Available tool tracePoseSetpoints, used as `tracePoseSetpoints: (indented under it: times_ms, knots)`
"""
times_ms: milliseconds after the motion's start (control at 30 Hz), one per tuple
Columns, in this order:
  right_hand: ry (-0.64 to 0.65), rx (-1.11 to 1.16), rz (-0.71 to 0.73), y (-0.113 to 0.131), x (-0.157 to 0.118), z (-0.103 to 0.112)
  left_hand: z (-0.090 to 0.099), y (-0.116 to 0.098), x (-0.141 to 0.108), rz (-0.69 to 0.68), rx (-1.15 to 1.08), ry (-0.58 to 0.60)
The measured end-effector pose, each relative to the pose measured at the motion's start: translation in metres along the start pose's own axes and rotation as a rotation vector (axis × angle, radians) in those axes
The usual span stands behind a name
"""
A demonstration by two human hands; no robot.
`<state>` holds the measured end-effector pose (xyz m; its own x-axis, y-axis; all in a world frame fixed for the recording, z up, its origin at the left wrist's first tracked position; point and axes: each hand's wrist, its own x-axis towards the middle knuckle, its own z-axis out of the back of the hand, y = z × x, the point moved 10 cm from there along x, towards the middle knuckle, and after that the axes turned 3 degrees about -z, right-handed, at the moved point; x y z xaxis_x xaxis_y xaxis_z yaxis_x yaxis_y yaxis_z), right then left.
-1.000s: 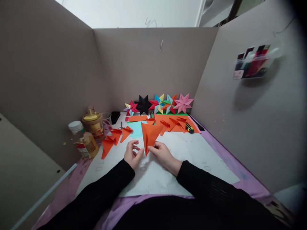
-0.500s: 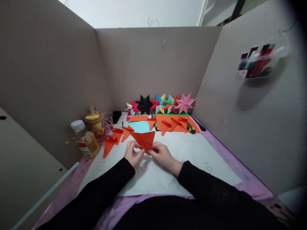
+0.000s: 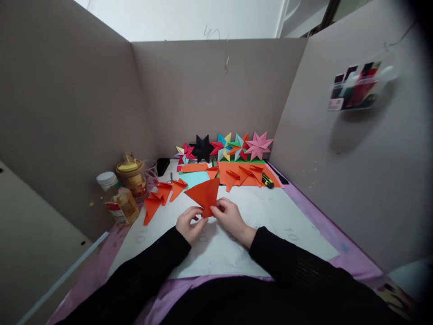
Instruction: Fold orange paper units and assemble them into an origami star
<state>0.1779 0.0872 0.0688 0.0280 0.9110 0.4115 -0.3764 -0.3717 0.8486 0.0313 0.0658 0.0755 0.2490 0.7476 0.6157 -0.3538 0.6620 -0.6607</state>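
Observation:
A folded orange paper [image 3: 205, 195] is held up between both hands over the white sheet [image 3: 250, 253]. My right hand [image 3: 231, 218] pinches its lower right edge between thumb and fingers. My left hand [image 3: 191, 223] is at the lower left corner, fingers curled and thumb against the paper's bottom tip. Folded orange pieces [image 3: 153, 206] lie to the left on the sheet. More folded orange pieces [image 3: 245, 175] rest on flat orange paper [image 3: 270, 174] at the back right.
Paper stars [image 3: 259, 145] stand along the back panel. On the left are a glue bottle [image 3: 123, 205], a brown tub [image 3: 131, 178] and a clear cup [image 3: 150, 169]. A yellow and black cutter [image 3: 268, 181] lies back right. Grey panels surround the table.
The held orange paper has turned: its creased, layered face has given way to a smooth one, with a narrower bottom. My left hand's fingers have shifted slightly lower. The view has moved slightly.

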Motion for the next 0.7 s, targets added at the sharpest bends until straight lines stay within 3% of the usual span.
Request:
tracePoseSetpoints:
  times_ms: [167, 267, 400, 533, 700]
  knots:
    - [0.197, 0.375, -0.187, -0.009, -0.003, -0.023, -0.001, -0.012, -0.005, -0.085, 0.082, 0.016]
    - [0.289, 0.531, -0.207, -0.004, -0.007, -0.034, 0.002, -0.010, -0.003, -0.091, 0.183, -0.012]
    - [0.307, 0.562, -0.206, -0.003, -0.010, -0.036, 0.007, -0.016, -0.001, -0.154, 0.210, -0.049]
    - [0.257, 0.444, -0.245, -0.013, -0.008, -0.031, 0.009, -0.031, -0.004, -0.286, 0.237, -0.075]
    - [0.296, 0.523, -0.283, -0.016, -0.009, -0.036, 0.009, -0.029, -0.005, -0.309, 0.135, -0.093]
